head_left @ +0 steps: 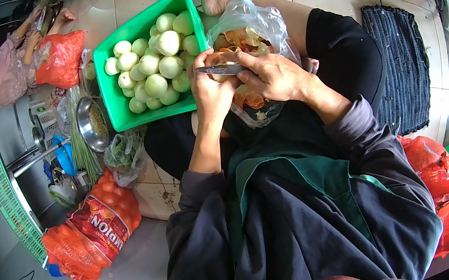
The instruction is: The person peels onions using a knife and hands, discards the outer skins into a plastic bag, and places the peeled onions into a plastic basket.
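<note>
My left hand (209, 92) is closed around an onion (219, 70), partly hidden by the fingers and the blade. In my right hand (276, 77) is a knife (221, 70), its blade pointing left across the onion. Both hands are held over a clear plastic bag (262, 12) lying between my legs. Brown onion skins (250, 100) fill the bag. Left of my hands stands a green plastic bin (113, 112) with many peeled, pale onions (149, 64) inside.
An orange mesh sack (96, 224) lies at the left, near a metal bowl (92, 125) and a bag of greens (123, 154). Another person (3, 76) sits at upper left by a red bag (61, 60). A dark woven mat (399, 66) and a red sack (437, 187) are at the right.
</note>
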Available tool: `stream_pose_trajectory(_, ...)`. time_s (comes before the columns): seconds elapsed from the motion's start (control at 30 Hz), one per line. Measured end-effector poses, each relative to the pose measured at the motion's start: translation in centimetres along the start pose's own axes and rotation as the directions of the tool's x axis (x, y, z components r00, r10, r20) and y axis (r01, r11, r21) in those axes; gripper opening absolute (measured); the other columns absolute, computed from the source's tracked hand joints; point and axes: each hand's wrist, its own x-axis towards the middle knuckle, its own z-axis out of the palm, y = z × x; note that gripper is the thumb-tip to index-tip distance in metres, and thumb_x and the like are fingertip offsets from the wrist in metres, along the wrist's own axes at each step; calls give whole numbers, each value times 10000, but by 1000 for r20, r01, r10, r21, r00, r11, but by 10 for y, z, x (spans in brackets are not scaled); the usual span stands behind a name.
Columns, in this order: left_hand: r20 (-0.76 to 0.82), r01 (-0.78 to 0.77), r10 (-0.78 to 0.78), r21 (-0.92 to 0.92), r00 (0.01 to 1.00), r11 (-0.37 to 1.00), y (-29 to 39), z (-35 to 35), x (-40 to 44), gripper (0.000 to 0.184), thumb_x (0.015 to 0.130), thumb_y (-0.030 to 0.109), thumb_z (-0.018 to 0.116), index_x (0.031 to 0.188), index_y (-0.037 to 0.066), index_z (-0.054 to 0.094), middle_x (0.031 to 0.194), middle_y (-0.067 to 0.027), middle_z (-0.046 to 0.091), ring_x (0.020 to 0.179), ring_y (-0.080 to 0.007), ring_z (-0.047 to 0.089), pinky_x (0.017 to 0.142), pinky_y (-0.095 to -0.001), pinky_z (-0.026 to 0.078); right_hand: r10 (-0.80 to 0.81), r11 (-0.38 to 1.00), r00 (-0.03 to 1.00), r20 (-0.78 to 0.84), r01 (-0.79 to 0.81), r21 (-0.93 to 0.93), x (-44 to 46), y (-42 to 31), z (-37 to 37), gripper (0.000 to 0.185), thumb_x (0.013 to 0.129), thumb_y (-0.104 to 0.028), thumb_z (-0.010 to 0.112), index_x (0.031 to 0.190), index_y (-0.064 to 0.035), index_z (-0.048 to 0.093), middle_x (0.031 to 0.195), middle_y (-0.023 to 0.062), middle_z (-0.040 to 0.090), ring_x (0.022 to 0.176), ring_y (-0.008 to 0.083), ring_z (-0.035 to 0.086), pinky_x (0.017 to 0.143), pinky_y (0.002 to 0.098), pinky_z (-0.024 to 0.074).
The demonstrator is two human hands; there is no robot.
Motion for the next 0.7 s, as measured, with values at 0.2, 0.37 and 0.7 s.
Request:
stream_pose_trajectory(0.2,-26,-42,46,155,999,987,-4,-2,-1,684,582,41,840,1178,18,506,1143,-176,471,1016,-304,561,903,-381,485,-109,985,986,-129,90,-146,0,4,11,349,868,-197,563,1187,-82,482,874,203,623,736,390,635,596,475,508)
stream_pose_trajectory(0.37,-28,-122,133,244,991,962,0,0,-3,647,594,32,824,1158,10,507,1110,-184,489,999,-319,552,890,-395,482,-73,981,989,-127,48,-190,0,1,12,362,865,-185,569,1214,-110,510,882,180,618,733,379,634,605,459,516)
stream_pose_trajectory(0.7,13,-343,413,580,911,739,30,1,-9,591,652,77,818,1154,23,511,1108,-163,485,968,-314,568,863,-399,487,-93,994,969,-227,78,-71,2,-6,13,345,881,-169,562,1212,-82,516,945,178,614,798,392,628,661,454,518)
